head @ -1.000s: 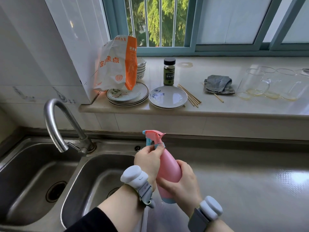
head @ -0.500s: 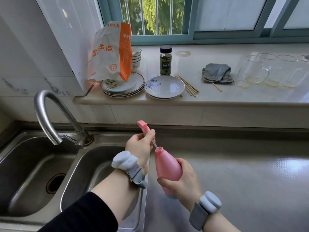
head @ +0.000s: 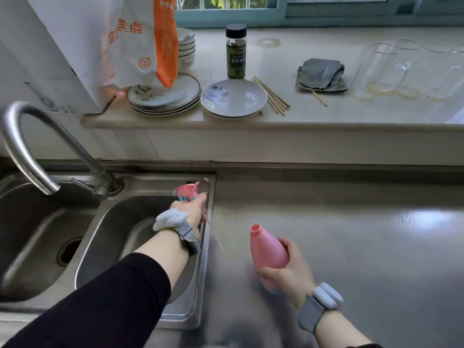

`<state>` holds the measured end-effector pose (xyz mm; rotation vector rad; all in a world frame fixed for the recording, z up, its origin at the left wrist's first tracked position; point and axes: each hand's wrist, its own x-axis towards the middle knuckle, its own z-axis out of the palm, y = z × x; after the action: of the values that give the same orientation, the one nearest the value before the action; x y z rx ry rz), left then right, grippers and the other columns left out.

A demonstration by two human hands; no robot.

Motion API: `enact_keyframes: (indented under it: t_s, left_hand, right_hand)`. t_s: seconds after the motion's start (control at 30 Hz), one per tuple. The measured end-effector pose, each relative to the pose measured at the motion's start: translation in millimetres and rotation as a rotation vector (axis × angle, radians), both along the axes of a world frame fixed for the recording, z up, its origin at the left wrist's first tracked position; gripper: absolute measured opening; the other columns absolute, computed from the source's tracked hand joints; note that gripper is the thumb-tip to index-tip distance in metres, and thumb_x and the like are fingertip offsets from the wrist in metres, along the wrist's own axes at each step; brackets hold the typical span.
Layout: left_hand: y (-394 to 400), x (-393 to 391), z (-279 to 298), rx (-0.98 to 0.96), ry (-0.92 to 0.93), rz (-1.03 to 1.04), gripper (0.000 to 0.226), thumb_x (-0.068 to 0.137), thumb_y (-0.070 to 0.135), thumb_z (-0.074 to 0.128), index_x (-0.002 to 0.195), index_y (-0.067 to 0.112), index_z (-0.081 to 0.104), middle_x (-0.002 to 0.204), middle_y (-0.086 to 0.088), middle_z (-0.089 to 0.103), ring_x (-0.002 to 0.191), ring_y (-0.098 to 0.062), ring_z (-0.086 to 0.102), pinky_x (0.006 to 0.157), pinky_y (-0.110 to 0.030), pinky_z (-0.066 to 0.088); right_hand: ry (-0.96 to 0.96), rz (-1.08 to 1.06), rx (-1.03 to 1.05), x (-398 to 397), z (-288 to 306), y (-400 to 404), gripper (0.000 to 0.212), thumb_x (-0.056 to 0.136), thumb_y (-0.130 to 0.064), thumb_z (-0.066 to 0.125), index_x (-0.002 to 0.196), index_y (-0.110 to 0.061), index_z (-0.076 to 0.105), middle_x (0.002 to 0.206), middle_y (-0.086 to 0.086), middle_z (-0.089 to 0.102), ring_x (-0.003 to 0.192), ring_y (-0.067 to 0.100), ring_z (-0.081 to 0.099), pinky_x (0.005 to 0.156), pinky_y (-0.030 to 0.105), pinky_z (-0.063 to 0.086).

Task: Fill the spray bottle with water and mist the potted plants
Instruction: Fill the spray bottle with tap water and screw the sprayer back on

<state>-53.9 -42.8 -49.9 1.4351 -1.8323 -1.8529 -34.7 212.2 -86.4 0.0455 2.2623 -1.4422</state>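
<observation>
My right hand [head: 288, 270] grips the pink spray bottle [head: 267, 249] by its lower body; the bottle tilts left over the steel counter and its neck is uncapped. My left hand [head: 189, 212] holds the pink and blue spray head [head: 187, 192] over the right rim of the sink, its thin clear dip tube [head: 217, 238] slanting down to the right. The head and the bottle are apart. A curved steel tap [head: 27, 151] arches over the left basin, with no water running. No potted plants are in view.
A double steel sink [head: 100, 219] fills the lower left. The sill above holds stacked plates [head: 165, 99], a white plate [head: 233, 99], a jar [head: 236, 51], chopsticks [head: 272, 97], a grey cloth [head: 321, 75], glass cups [head: 381, 69] and an orange and white bag [head: 140, 38].
The spray head has come fully off the bottle. My left hand carried it left toward the sink while my right hand lowered the bottle to the right. The view tilted down.
</observation>
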Motion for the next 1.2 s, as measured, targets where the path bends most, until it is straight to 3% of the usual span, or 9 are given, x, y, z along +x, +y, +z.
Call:
enact_keyframes:
  t_s: [0.1, 0.2, 0.3, 0.37, 0.53, 0.73, 0.87, 1.03, 1.2]
  left_hand:
    - [14.3, 4.5, -25.4, -0.009, -0.155, -0.229, 0.05, 0.049, 0.063, 0.071, 0.058, 0.015, 0.061, 0.041, 0.001, 0.055, 0.041, -0.022, 0.053, 0.059, -0.034, 0.049]
    - [33.6, 7.4, -40.3, -0.057, -0.269, -0.392, 0.065, 0.061, 0.064, 0.072, 0.091, 0.005, 0.068, 0.077, -0.02, 0.069, 0.071, -0.039, 0.066, 0.079, -0.052, 0.054]
    - [46.9, 13.4, -49.0, -0.185, -0.392, -0.491, 0.064, 0.071, 0.063, 0.068, 0.112, 0.014, 0.066, 0.1, -0.005, 0.07, 0.08, -0.02, 0.064, 0.066, -0.027, 0.048]
    - [52.4, 11.9, -51.1, -0.231, -0.482, -0.604, 0.062, 0.078, 0.061, 0.063, 0.117, 0.014, 0.063, 0.107, -0.001, 0.066, 0.082, -0.013, 0.057, 0.061, -0.021, 0.038]
    - [62.3, 6.1, -47.7, -0.28, -0.621, -0.779, 0.054, 0.085, 0.053, 0.058, 0.115, 0.009, 0.063, 0.115, -0.004, 0.066, 0.09, -0.015, 0.055, 0.068, -0.022, 0.034]
    - [63.1, 7.7, -55.0, -0.279, -0.597, -0.803, 0.05, 0.089, 0.044, 0.058, 0.128, 0.012, 0.058, 0.132, -0.002, 0.06, 0.121, -0.021, 0.056, 0.084, -0.023, 0.039]
    - [51.6, 16.7, -47.4, -0.215, -0.498, -0.696, 0.036, 0.088, 0.026, 0.065, 0.117, 0.005, 0.065, 0.122, -0.015, 0.066, 0.116, -0.028, 0.06, 0.09, -0.029, 0.046]
    - [13.7, 38.4, -37.5, -0.195, -0.34, -0.58, 0.038, 0.079, 0.043, 0.071, 0.106, 0.016, 0.067, 0.1, 0.002, 0.068, 0.085, -0.013, 0.063, 0.062, -0.017, 0.042]
    - [-49.4, 65.0, -27.8, -0.261, -0.22, -0.4, 0.021, 0.076, 0.043, 0.072, 0.09, 0.028, 0.066, 0.087, 0.015, 0.067, 0.076, 0.004, 0.058, 0.06, -0.013, 0.038]
  right_hand:
    - [0.01, -0.015, -0.015, -2.2, -2.0, -0.7, 0.085, 0.038, -0.043, 0.084, 0.115, -0.04, 0.048, 0.106, -0.019, 0.057, 0.09, -0.005, 0.054, 0.064, 0.015, 0.042]
    - [-0.004, -0.03, -0.061, -3.6, -2.8, -5.3, 0.082, 0.035, -0.046, 0.083, 0.108, -0.045, 0.048, 0.105, -0.022, 0.058, 0.09, -0.004, 0.056, 0.066, 0.017, 0.045]
    - [-0.014, -0.035, -0.105, -4.5, -5.2, -8.5, 0.075, 0.036, -0.044, 0.085, 0.102, -0.048, 0.049, 0.105, -0.021, 0.059, 0.092, -0.001, 0.057, 0.069, 0.02, 0.047]
    - [-0.016, -0.03, -0.123, -5.1, -6.7, -10.3, 0.072, 0.038, -0.04, 0.087, 0.1, -0.048, 0.05, 0.105, -0.021, 0.059, 0.092, -0.001, 0.058, 0.07, 0.021, 0.047]
    - [-0.018, -0.019, -0.145, -3.6, -7.4, -13.9, 0.077, 0.042, -0.036, 0.09, 0.108, -0.044, 0.05, 0.104, -0.02, 0.06, 0.09, -0.001, 0.059, 0.065, 0.015, 0.045]
    - [-0.007, -0.013, -0.132, -5.0, -0.8, -19.8, 0.077, 0.041, -0.038, 0.087, 0.109, -0.044, 0.05, 0.104, -0.022, 0.06, 0.09, -0.005, 0.058, 0.066, 0.013, 0.043]
    - [0.007, 0.016, -0.146, -4.5, 6.3, -33.7, 0.079, 0.04, -0.039, 0.085, 0.111, -0.041, 0.05, 0.107, -0.017, 0.06, 0.094, 0.0, 0.058, 0.068, 0.017, 0.046]
    - [0.043, 0.071, -0.157, -0.9, 17.0, -63.5, 0.072, 0.042, -0.039, 0.085, 0.104, -0.045, 0.049, 0.106, -0.016, 0.06, 0.089, -0.002, 0.059, 0.065, 0.016, 0.048]
    - [0.085, 0.137, -0.142, 14.4, 27.8, -120.1, 0.078, 0.045, -0.04, 0.087, 0.113, -0.042, 0.048, 0.108, -0.016, 0.058, 0.094, 0.003, 0.058, 0.073, 0.026, 0.052]
